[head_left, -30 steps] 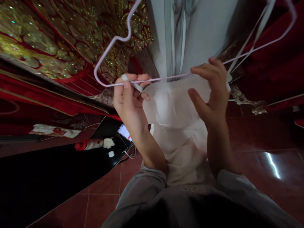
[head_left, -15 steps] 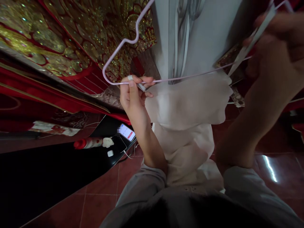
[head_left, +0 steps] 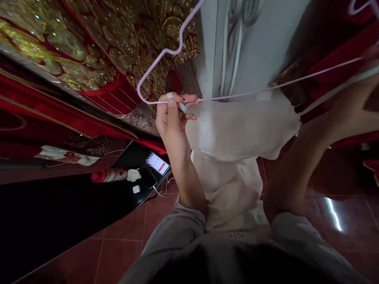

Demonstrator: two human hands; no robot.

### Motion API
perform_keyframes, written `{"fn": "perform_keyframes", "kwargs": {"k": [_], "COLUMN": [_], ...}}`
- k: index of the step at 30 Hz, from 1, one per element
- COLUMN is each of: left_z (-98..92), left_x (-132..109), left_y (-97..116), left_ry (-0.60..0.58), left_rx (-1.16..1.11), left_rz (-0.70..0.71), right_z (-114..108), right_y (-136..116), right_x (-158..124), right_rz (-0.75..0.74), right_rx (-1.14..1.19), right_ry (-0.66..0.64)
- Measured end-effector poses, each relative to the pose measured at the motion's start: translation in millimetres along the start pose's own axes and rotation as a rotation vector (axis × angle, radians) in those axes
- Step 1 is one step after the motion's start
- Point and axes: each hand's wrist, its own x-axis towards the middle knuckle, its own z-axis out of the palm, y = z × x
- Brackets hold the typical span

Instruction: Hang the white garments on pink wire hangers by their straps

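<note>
L hand (head_left: 173, 118): thumb + fingers pinched tight on thin pale-pink wire hanger (head_left: 231, 97), at left end of lower bar. Sheer cream fabric garment (head_left: 237, 130) hangs under bar, betw. my forearms. R hand (head_left: 352, 106): blurred at frame edge by white ribbon strap (head_left: 325, 98); grip can't tell. Behind: red-gold embroidered cloth (head_left: 89, 51).

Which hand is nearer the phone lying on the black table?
Left. The left hand grips the hanger by its bottom bar, directly above the phone in the picture. The right hand is blurred at the far right edge, well away from it.
</note>
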Motion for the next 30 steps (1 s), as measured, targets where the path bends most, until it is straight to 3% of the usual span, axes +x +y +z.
{"fn": "perform_keyframes", "kwargs": {"k": [2, 4, 5, 9, 13, 17, 19, 21, 22, 25, 27, 30], "left_z": [1.3, 3.4, 4.3, -1.7, -34.4, -57.4, -52.3, -39.4, -32.2, -15.9, -12.6, -16.4], "left_x": [-1.5, -3.2, -3.9, -1.5, 13.3, 34.4, 43.1, 50.0, 53.2, 62.8, 68.2, 70.1], "left_y": [0.4, 1.2, 1.4, -4.9, -20.7, -16.2, 0.3, 22.8, 34.5, 62.7, 70.2, 60.1], "left_ry": [0.009, 0.019, 0.021, 0.126, 0.341, 0.164, 0.030, -0.212, -0.253, -0.252, -0.228, -0.194], "left_rx": [0.007, -0.020, -0.032, -0.021, 0.084, 0.125, 0.148, 0.251, 0.292, 0.367, 0.379, 0.380], "left_rz": [0.003, 0.024, 0.034, 0.106, 0.376, 0.542, 0.530, 0.446, 0.413, 0.115, -0.060, 0.003], "right_z": [5.1, 10.5, 12.6, 14.2, 11.3, 11.2, 11.5, 11.2, 10.8, 9.1, 8.6, 8.9], "right_y": [-7.5, -10.6, -10.8, -8.6, -5.7, -2.4, -0.6, 0.9, 1.4, 1.9, 1.8, 1.7], "right_x": [-20.1, -35.3, -40.9, -50.6, -50.1, -52.1, -54.4, -55.9, -56.2, -55.7, -55.6, -56.9], "right_rz": [-0.211, -0.191, -0.159, -0.151, -0.157, -0.119, -0.108, -0.114, -0.121, -0.134, -0.128, -0.115], "right_rx": [-0.048, -0.146, -0.190, -0.264, -0.244, -0.273, -0.266, -0.261, -0.267, -0.309, -0.307, -0.253], "right_ry": [-0.207, -0.477, -0.535, -0.470, -0.482, -0.524, -0.531, -0.524, -0.515, -0.493, -0.493, -0.506]}}
